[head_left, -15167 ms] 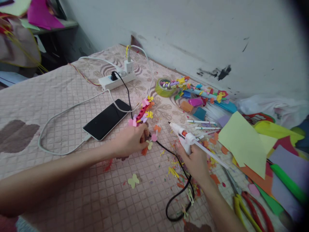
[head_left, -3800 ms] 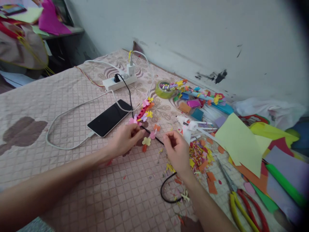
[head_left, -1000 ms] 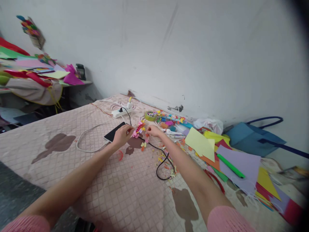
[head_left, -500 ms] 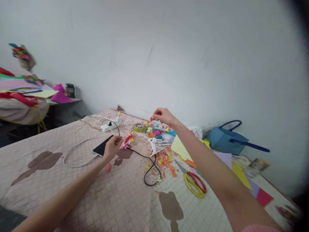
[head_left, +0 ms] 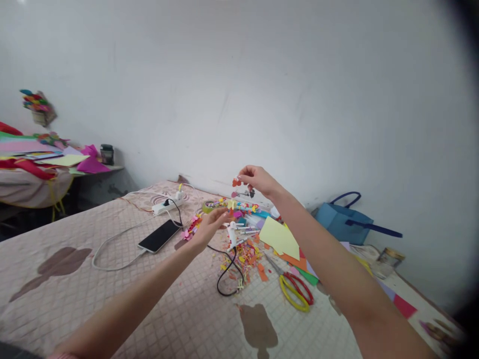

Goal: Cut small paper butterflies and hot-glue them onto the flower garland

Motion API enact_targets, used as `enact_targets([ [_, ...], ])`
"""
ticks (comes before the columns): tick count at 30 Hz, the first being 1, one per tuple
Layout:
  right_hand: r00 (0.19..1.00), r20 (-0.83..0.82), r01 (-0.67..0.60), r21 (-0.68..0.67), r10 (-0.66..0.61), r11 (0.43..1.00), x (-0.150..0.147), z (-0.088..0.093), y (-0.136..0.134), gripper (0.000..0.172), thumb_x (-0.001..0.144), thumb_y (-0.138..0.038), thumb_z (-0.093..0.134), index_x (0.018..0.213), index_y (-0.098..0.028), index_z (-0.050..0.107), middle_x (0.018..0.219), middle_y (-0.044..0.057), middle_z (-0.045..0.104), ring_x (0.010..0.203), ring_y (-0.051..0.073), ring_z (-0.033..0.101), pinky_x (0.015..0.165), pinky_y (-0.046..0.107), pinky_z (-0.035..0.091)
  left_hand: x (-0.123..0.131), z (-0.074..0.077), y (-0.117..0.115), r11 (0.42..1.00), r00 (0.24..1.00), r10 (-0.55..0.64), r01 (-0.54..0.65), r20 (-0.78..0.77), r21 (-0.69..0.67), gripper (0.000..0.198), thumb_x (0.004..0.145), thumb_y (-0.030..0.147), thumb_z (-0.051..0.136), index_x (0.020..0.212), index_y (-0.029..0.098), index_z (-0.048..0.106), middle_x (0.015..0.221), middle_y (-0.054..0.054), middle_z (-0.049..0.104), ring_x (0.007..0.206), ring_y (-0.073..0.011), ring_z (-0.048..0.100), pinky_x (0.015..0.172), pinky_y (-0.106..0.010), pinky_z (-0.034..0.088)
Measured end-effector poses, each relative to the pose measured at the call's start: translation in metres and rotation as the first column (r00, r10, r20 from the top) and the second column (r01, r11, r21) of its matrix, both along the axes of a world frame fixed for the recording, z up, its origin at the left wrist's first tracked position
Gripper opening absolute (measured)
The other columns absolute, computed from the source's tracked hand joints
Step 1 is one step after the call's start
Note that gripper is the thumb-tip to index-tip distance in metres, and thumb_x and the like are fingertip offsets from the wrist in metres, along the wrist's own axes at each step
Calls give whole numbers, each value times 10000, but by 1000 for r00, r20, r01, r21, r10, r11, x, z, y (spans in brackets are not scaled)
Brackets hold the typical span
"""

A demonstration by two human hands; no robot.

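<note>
My right hand (head_left: pixel 258 179) is raised over the craft pile, fingers pinched on a small orange-red foam or paper cutout (head_left: pixel 236 182) with a bit of white. Just below those fingers shows a small pink and dark piece (head_left: pixel 243 194); whether it is held is unclear. My left hand (head_left: pixel 213 224) reaches to the pile's near left side, fingers stretched out beside an orange bit (head_left: pixel 231 214). Close to its fingertips lies a white glue gun (head_left: pixel 232 237) with a black cord. Behind the left hand sits a pink-and-red decorated piece (head_left: pixel 190 228), partly hidden.
Scissors with red and yellow handles (head_left: pixel 295 291) lie right of the paper scraps (head_left: pixel 249 254). A smartphone (head_left: pixel 160 236) on a white cable and a power strip (head_left: pixel 166 204) are at the left. Pale yellow paper (head_left: pixel 279 237) and a blue bag (head_left: pixel 340 222) lie to the right.
My left hand has moved right, from beside the phone and the pink piece to the pile near the glue gun. The right hand stays raised with the orange-red cutout. The view has shifted slightly.
</note>
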State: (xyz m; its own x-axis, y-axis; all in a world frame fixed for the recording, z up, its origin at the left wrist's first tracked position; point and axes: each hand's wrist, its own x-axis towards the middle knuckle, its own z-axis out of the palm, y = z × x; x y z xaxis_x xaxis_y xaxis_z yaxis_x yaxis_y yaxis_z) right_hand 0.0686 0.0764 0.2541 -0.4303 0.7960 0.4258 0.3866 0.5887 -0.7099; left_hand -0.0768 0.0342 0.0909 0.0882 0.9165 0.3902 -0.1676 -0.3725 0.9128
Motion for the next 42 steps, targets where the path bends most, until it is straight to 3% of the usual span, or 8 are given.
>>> enact_targets([
  [5,1000,-20,4,-8,-4,1000,4,-1,-2,109,746,-91,570,673,-167,538,598,7,606,534,88,493,407,164,356,14,-1,5,1000,1000,6,-6,14,-30,432,721,488,656,980,143,625,840,-59,664,675,-129,580,628,-236,436],
  [9,999,-28,16,-23,-16,1000,8,-2,-6,110,746,-90,568,675,-168,538,604,9,610,522,85,477,404,166,351,19,-7,4,1000,1000,3,-3,3,-29,368,693,482,676,778,128,629,620,9,565,571,-91,496,591,-216,397],
  [17,999,-24,20,-22,-21,1000,17,-1,-9,79,744,-122,572,686,-169,547,634,16,624,553,93,502,417,174,364,9,-21,-1,999,995,48,-49,-89,-14,351,653,469,678,691,122,641,566,1,558,515,-103,485,520,-223,376],
  [20,999,-23,23,-18,-23,1000,17,-2,-10,76,736,-121,575,684,-169,545,644,18,621,556,92,501,417,172,362,-3,-11,2,980,975,199,-195,-95,50,329,695,441,640,831,141,660,695,-32,631,621,-142,553,578,-247,418],
  [24,1000,-24,14,-3,-14,1000,14,-6,-11,66,733,-130,575,687,-166,545,630,12,606,538,90,491,408,175,362,-15,23,6,913,922,380,-359,-77,195,280,754,402,603,891,162,646,876,-55,656,792,-169,584,720,-277,439],
  [29,1000,-14,4,16,-3,1000,11,-12,-13,66,740,-147,578,685,-162,545,593,-10,588,494,78,471,400,178,360,-7,52,8,880,902,411,-354,-133,316,275,724,413,653,871,183,683,916,-64,664,863,-194,587,766,-296,438],
  [34,1000,-1,15,11,-15,1000,10,-17,-18,81,751,-135,572,682,-164,540,604,-5,595,517,82,491,408,173,374,6,51,9,891,907,397,-344,-142,296,241,689,398,676,754,166,685,817,-75,665,806,-206,585,724,-299,444],
  [42,999,4,45,-4,-45,999,19,-28,-16,89,762,-118,565,687,-161,550,631,3,601,520,76,490,409,164,380,2,38,3,937,938,341,-334,-63,102,284,705,443,634,704,159,625,668,-24,624,663,-155,556,580,-238,397],
])
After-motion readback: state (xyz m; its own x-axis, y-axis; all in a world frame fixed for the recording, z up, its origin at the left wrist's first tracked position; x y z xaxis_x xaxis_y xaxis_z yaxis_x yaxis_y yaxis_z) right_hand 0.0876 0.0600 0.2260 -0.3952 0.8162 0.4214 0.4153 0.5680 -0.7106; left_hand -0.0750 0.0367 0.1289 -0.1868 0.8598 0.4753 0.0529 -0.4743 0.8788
